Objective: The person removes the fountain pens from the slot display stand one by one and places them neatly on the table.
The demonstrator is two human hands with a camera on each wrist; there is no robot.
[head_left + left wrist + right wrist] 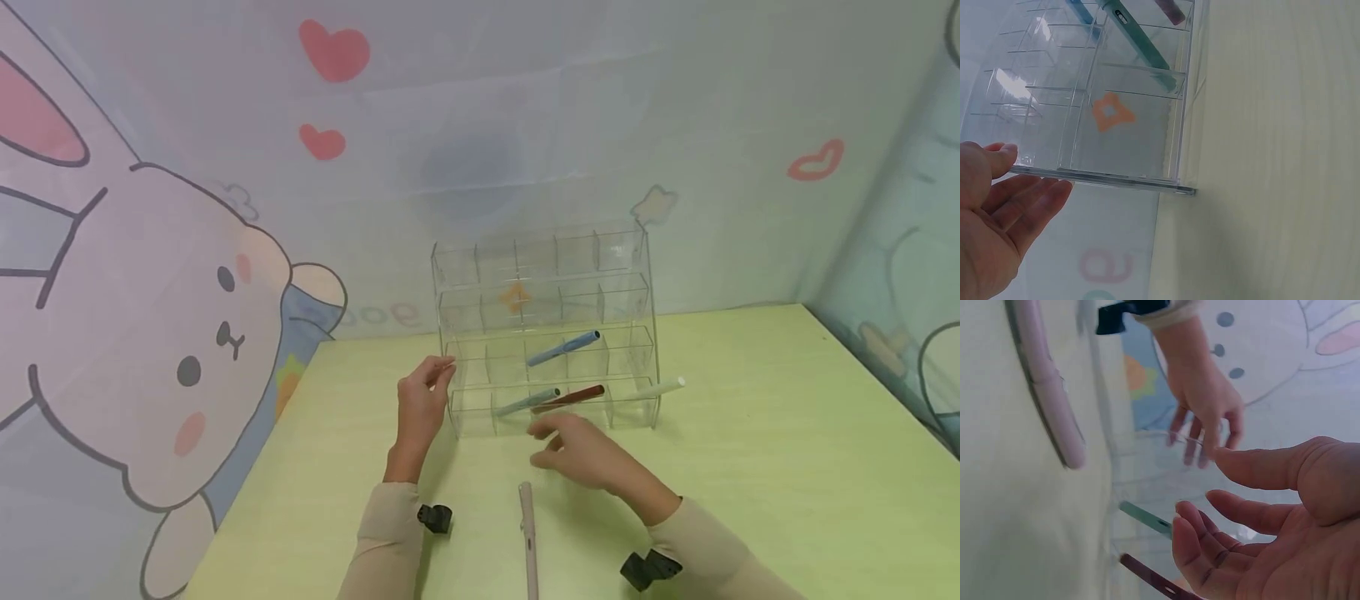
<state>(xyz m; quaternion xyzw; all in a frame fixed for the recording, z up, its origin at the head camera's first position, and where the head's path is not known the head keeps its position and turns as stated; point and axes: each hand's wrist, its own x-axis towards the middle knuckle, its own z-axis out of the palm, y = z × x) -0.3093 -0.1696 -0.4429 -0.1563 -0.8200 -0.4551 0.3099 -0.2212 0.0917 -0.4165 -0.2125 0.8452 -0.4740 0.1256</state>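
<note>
A clear tiered pen rack (471,408) stands on the table. At its left side panel, my left hand (423,400) pinches the edge, thumb on one face and fingers on the other in the left wrist view. My right hand (581,450) hovers in front of the bottom tier with loosely bent fingers, holding nothing. In that tier lean a green pen (528,402), a dark red pen (572,397) and a whitish pen (663,387). One tier up leans a blue pen (564,348). A pinkish-beige pen (529,542) lies on the table, nearer me than the rack.
The pale yellow-green table (750,433) ends against a curtain-like backdrop (712,125) printed with hearts and a big rabbit (225,333). The rack stands close to the table's back edge. A black wrist camera (435,518) sits by the left sleeve, another (649,570) by the right.
</note>
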